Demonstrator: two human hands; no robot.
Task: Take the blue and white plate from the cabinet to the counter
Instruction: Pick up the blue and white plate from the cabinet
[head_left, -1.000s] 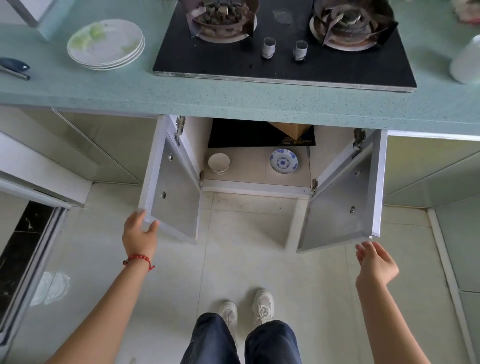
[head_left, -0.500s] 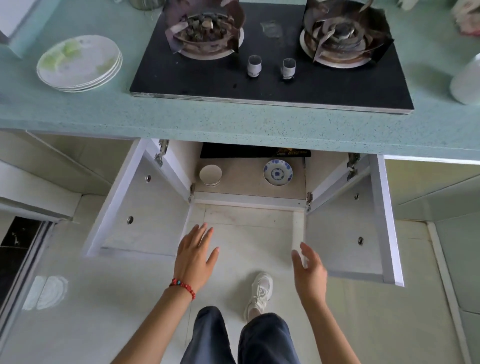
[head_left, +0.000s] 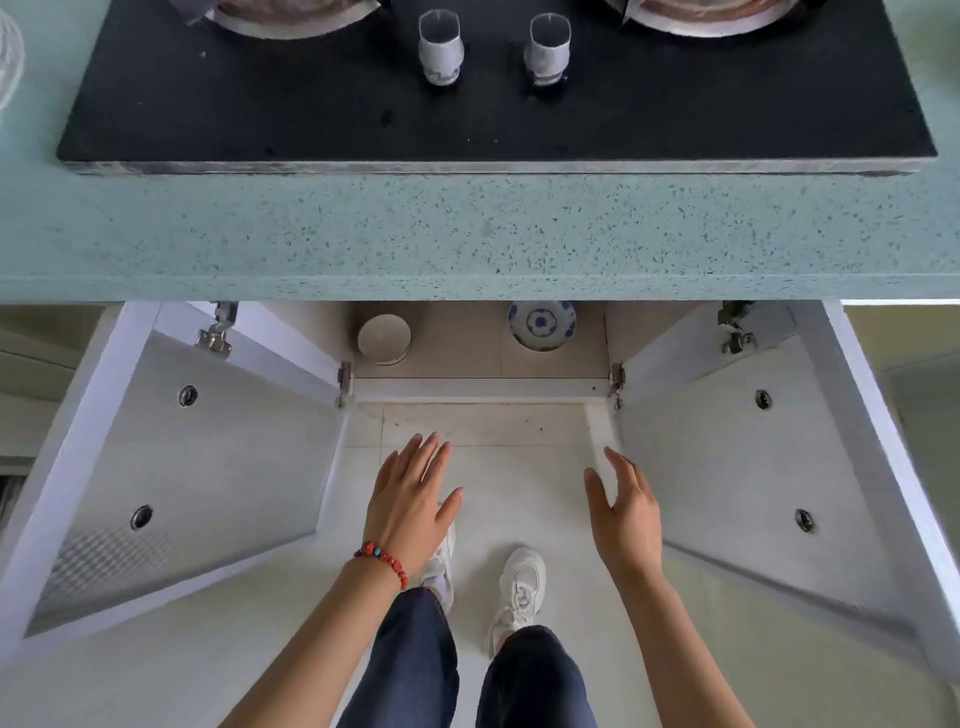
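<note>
The blue and white plate (head_left: 542, 325) lies flat on the cabinet floor (head_left: 457, 348), right of centre, its far edge hidden under the counter lip. The speckled green counter (head_left: 467, 234) runs across above it. My left hand (head_left: 410, 501), with a red bead bracelet at the wrist, hovers open over the floor in front of the cabinet opening. My right hand (head_left: 623, 514) hovers open beside it, fingers spread. Both hands are empty and well short of the plate.
Both cabinet doors stand wide open: the left door (head_left: 171, 467) and the right door (head_left: 769, 467) flank my hands. A plain white bowl (head_left: 384, 339) sits at the cabinet's left. A black gas hob (head_left: 493, 104) with two knobs covers the counter's middle. My feet stand below.
I have stepped closer and my head has dropped, so the cabinet looks larger. Both hands left the doors a second ago, came together and now reach slightly further toward the opening.
</note>
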